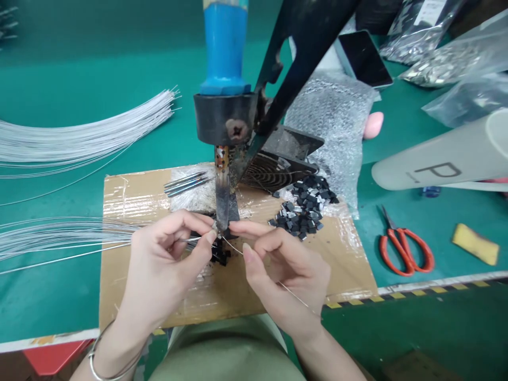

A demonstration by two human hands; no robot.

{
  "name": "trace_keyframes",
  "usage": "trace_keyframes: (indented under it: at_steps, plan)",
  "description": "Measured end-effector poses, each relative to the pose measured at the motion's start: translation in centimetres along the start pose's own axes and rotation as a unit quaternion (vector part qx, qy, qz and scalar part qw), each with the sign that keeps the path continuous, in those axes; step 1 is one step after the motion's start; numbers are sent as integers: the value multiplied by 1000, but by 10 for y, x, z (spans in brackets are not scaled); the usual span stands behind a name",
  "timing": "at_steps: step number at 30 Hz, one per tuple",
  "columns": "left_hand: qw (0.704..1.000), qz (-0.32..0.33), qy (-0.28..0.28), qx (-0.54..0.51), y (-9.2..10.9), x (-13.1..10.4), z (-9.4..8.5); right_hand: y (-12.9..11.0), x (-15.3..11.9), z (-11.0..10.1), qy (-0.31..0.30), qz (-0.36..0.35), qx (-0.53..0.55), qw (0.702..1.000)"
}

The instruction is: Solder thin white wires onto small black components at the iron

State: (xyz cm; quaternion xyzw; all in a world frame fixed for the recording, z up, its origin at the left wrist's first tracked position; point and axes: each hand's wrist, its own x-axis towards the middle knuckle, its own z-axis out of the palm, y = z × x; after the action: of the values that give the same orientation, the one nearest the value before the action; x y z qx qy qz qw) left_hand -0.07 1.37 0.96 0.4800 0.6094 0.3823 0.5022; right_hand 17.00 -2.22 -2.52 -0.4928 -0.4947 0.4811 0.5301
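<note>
My left hand (174,259) pinches a tiny part at the tip of a soldering iron (222,203); the part is too small to make out. A wire also runs through this hand's fingers from the left. In my right hand (288,270) a thin solder wire (299,300) passes between thumb and fingers, its front end near the iron's tip. The iron has a blue handle (225,47) and points down in a black holder (225,117). Under the hands lies a cardboard sheet (337,270). Small black pieces (304,206) are heaped right of the iron.
White wires (99,132) and a second wire bundle (71,235) lie at the left. Red-handled scissors (405,248), a yellow sponge (475,243) and a white tube (440,153) are at the right. Behind are bubble wrap (327,111), a phone (365,58) and bags of parts (448,63).
</note>
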Motion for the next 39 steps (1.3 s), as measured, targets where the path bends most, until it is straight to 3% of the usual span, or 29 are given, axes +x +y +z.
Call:
trace_keyframes:
  at_steps: [21, 39]
  plan:
    - [1000, 24, -14, -1, -4, 0, -1, 1, 0, 3, 18, -51, -34, 998]
    - [999, 30, -16, 3, -4, 0, -2, 2, -1, 3, 16, -44, -32, 998]
